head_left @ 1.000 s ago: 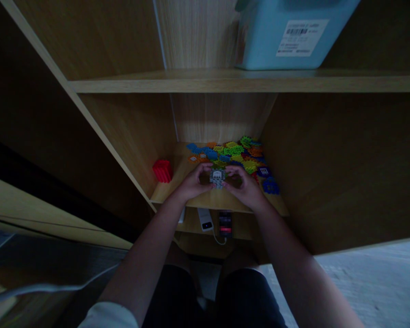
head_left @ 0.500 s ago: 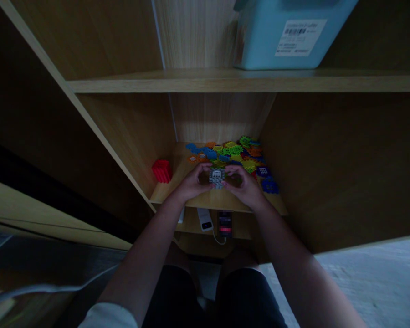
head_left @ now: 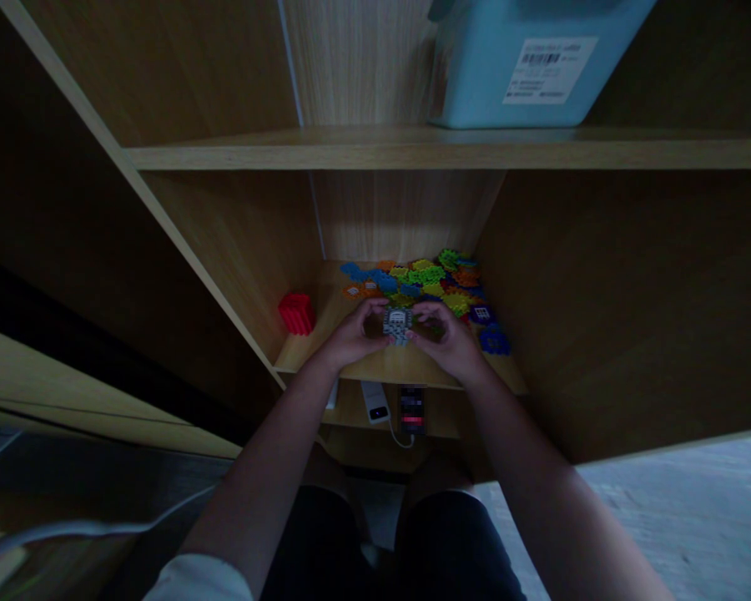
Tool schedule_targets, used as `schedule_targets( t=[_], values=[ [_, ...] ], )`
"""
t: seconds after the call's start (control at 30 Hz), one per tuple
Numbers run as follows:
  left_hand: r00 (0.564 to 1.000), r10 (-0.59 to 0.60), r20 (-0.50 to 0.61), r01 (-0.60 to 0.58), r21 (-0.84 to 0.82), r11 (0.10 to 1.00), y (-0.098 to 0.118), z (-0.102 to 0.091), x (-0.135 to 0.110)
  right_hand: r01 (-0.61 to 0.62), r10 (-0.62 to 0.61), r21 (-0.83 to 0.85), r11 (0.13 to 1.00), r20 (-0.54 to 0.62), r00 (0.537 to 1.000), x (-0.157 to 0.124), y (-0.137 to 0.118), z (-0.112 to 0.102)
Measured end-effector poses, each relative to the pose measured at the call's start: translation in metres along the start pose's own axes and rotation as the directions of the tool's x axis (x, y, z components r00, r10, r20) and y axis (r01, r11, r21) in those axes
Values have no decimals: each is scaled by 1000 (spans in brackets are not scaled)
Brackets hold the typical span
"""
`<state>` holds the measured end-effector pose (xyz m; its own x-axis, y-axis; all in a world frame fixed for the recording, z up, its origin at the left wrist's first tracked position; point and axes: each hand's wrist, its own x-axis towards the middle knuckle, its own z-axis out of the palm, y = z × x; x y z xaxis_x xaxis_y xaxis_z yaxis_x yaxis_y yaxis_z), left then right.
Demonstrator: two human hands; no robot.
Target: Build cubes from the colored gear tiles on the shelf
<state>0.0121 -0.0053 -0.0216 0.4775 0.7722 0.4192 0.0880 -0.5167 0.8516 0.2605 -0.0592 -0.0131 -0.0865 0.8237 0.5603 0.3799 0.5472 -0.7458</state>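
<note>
Both hands meet over a wooden shelf [head_left: 325, 355]. My left hand [head_left: 350, 335] and my right hand [head_left: 451, 340] together pinch a small grey toothed plastic piece [head_left: 397, 324], the left on its left side, the right on its right side. Just behind the hands lies a pile of bright interlocking plastic pieces [head_left: 429, 280] in blue, green, yellow and orange, spread to the back of the shelf. A few blue pieces [head_left: 493, 340] lie right of my right hand.
A red ribbed block [head_left: 297, 313] stands at the shelf's left wall. A pale blue labelled bin [head_left: 526, 63] sits on the shelf above. Below the shelf lie a white device with a cable [head_left: 376, 401] and a lit phone [head_left: 411, 410]. Wooden walls close in left and right.
</note>
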Motion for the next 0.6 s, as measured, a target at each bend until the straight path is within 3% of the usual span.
schedule_targets(
  t=[0.6],
  values=[
    [1000,15,10,-15,9,1000,2,-1,0,-8,13,-56,998,82,997,-2,4,-1]
  ],
)
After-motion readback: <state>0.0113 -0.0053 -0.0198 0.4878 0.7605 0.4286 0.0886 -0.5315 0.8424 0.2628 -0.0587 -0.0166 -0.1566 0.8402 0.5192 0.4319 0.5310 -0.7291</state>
